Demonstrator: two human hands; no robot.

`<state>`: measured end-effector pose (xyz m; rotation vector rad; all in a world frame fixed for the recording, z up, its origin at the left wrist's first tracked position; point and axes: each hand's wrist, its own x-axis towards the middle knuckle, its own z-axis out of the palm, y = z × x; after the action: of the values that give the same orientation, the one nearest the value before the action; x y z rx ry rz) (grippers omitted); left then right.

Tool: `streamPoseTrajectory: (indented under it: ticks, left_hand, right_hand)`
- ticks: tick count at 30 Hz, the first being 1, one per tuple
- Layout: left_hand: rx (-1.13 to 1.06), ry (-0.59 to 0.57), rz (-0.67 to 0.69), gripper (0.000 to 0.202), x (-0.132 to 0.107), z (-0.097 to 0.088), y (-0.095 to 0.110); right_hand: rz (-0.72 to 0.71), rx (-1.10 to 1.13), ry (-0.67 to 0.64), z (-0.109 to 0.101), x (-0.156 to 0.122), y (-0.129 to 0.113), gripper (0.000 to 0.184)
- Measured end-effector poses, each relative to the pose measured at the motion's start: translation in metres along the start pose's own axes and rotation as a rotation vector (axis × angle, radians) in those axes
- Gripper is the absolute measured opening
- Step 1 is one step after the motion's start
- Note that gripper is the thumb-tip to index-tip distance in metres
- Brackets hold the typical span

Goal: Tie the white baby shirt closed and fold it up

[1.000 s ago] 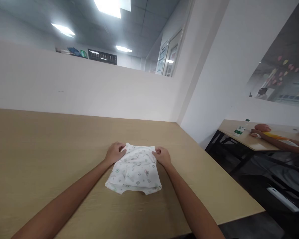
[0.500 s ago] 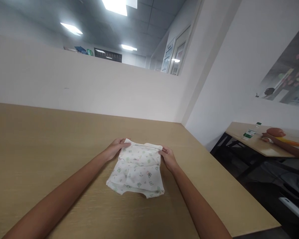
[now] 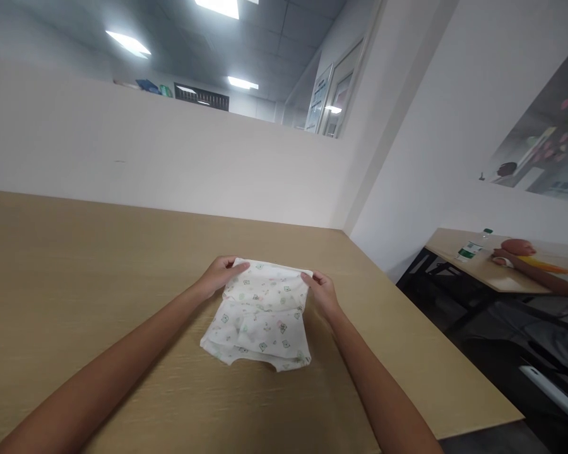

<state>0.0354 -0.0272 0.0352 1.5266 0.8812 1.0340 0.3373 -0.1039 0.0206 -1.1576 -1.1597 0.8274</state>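
The table (image 3: 76, 265) is a light wood top that fills the left and middle of the view, with a white partition (image 3: 146, 157) standing along its far edge.

The left hand (image 3: 218, 274) comes in from the lower left. Its fingers are curled, not spread, and pinch the far left corner of the cloth (image 3: 260, 315), thumb on top and the other fingers tucked at the edge.

The cloth lies on the table between the two hands, a little right of the middle of the table. It is a small white garment with a scattered print of little green and pink figures. It is folded, with an upper layer lying over a lower one whose scalloped edge shows at the near side. No writing or label on it can be read.

The right hand (image 3: 322, 290) comes in from the lower right. Its fingers are pressed together and pinch the far right corner of the cloth, level with the left hand.

Well apart, on a second table (image 3: 454, 268) at the right edge, stands a clear bottle (image 3: 471, 247) with a green cap and a green-and-white label; its print is too small to read. Just beside the bottle lies a doll (image 3: 515, 247), with another person's arm (image 3: 539, 280) resting near it.
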Motion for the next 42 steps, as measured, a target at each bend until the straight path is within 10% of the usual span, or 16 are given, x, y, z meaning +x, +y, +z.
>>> streamPoseTrajectory:
  ticks: [14,23,31,37,42]
  left_hand:
    - [0.503,-0.098,0.326,0.031,-0.035,-0.022,0.045]
    - [0.641,-0.218,0.464,0.023,-0.100,-0.034,0.042]
    - [0.648,-0.554,0.438,0.022,-0.128,-0.044,0.042]
    - [0.734,-0.303,0.448,0.025,-0.130,-0.026,0.017]
    - [0.923,-0.337,0.483,0.062,-0.135,-0.020,-0.011]
  right_hand:
    - [-0.213,-0.325,-0.112,-0.009,-0.017,-0.030,0.029]
    - [-0.238,-0.529,-0.601,-0.004,-0.051,-0.093,0.011]
    - [0.178,-0.648,-1.143,0.002,-0.074,-0.108,0.028]
    - [-0.007,-0.674,-0.912,0.008,-0.068,-0.102,0.022]
    - [-0.067,-0.916,-0.661,0.011,-0.066,-0.079,0.020]
